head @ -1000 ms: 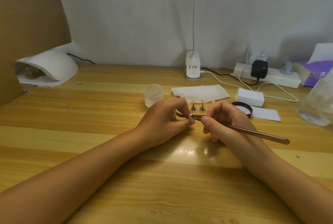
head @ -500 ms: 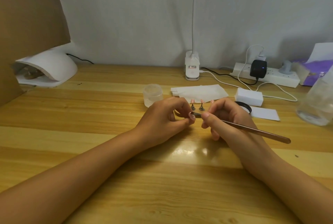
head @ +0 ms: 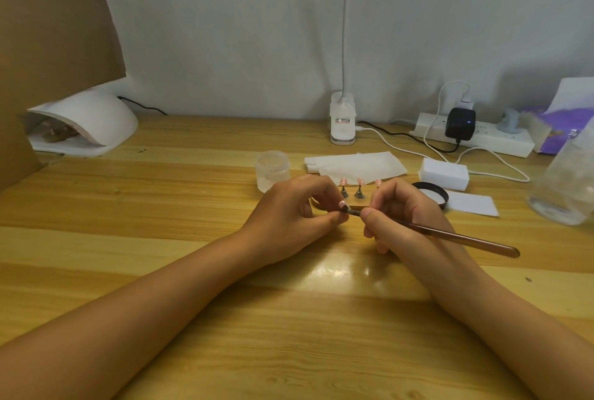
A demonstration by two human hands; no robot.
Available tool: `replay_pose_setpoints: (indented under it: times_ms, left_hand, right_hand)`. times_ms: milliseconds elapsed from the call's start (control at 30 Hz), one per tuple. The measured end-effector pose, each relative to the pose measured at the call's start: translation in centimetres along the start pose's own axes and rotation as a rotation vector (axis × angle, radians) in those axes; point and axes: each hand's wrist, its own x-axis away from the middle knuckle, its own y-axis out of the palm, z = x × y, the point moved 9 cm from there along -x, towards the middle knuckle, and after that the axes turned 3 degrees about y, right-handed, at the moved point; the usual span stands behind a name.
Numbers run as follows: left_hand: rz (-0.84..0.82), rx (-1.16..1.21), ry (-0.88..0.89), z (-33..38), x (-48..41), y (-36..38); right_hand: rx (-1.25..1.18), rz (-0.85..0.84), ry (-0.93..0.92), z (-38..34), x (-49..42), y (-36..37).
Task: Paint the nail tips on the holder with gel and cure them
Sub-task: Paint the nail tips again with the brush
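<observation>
Held in right hand (head: pixel 405 216), pinched near the ferrule: slender glossy brown brush (head: pixel 450 234), bristle end at small pink nail tip (head: pixel 342 204) pinched by curled left hand (head: pixel 289 213). Just behind, on smooth striped wooden table (head: pixel 160 206): holder (head: pixel 361 207) with pink tips on conical metal stands.

Likely home desk (head: pixel 160 206): nail lamp (head: pixel 96 119)

We see only a sliver of the holder (head: pixel 359 207) between left hand (head: pixel 289 216) and right hand (head: pixel 408 210); brush (head: pixel 450 234) bristles too small to tell; left-pinched nail tip (head: pixel 342 203) mostly hidden; clear bottle (head: pixel 569 181) cut by right edge; curing lamp (head: pixel 93 119) contents unclear.
</observation>
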Motion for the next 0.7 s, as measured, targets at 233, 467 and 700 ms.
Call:
replay_pose_setpoints:
  times_ms: [233, 467, 700]
  left_hand:
    - [-0.001, 0.001, 0.012, 0.19, 0.0, -0.02]
    - [0.001, 0.0, 0.01, -0.03, -0.01, -0.01]
    - [0.006, -0.004, 0.029, 0.09, 0.01, 0.02]
  right_hand:
    - [-0.025, 0.043, -0.019, -0.06, 0.06, -0.5]
    - [-0.032, 0.029, -0.018, -0.16, 0.07, -0.29]
    - [0.017, 0.019, -0.007, 0.32, -0.24, -0.22]
